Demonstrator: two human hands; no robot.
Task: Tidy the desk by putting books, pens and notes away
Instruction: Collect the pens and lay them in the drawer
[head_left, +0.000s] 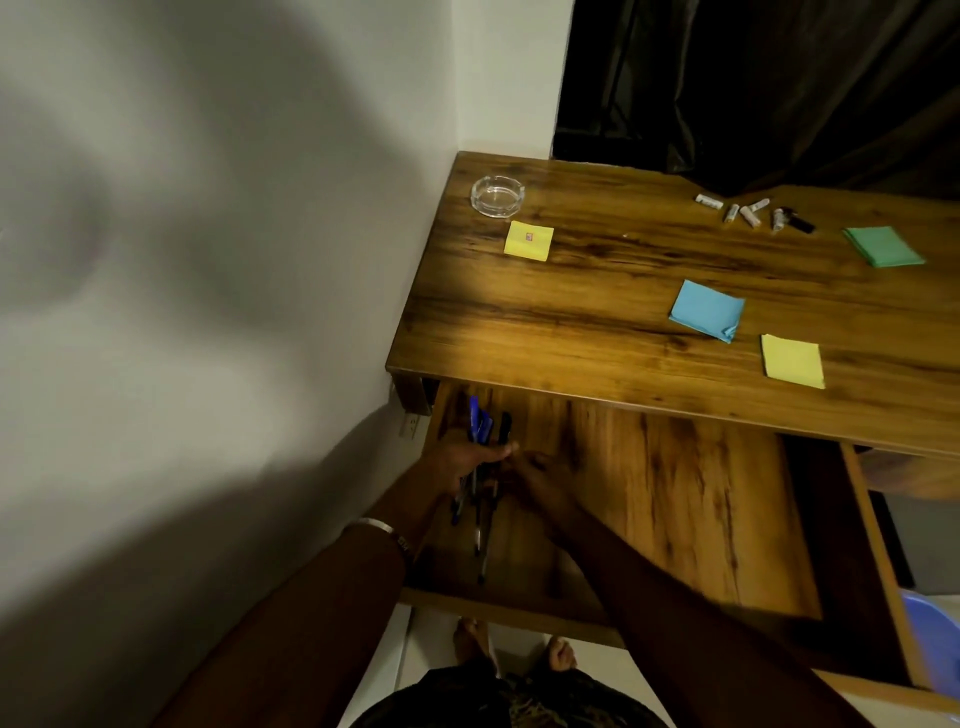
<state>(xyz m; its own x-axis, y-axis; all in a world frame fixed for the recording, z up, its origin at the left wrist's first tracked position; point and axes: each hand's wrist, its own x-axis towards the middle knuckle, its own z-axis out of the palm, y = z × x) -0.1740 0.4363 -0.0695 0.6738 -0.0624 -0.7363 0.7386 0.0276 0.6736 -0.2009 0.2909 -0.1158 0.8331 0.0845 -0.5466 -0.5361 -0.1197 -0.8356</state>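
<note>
My left hand (464, 460) grips a bundle of pens (480, 431) with blue and black caps, held over the left part of the pulled-out wooden tray (675, 509) under the desk. My right hand (535, 480) is beside it and touches the lower part of the bundle; its fingers are too dark to read. On the desk top (597, 312) lie a yellow note pad (529, 240), a blue one (707, 310), a second yellow one (792, 360) and a green one (883, 246).
A glass ashtray (497, 195) stands at the desk's far left corner. Several small tubes and a dark item (753, 210) lie at the back. A white wall runs along the left. A dark curtain (753, 78) hangs behind. A blue bin (932, 639) sits low right.
</note>
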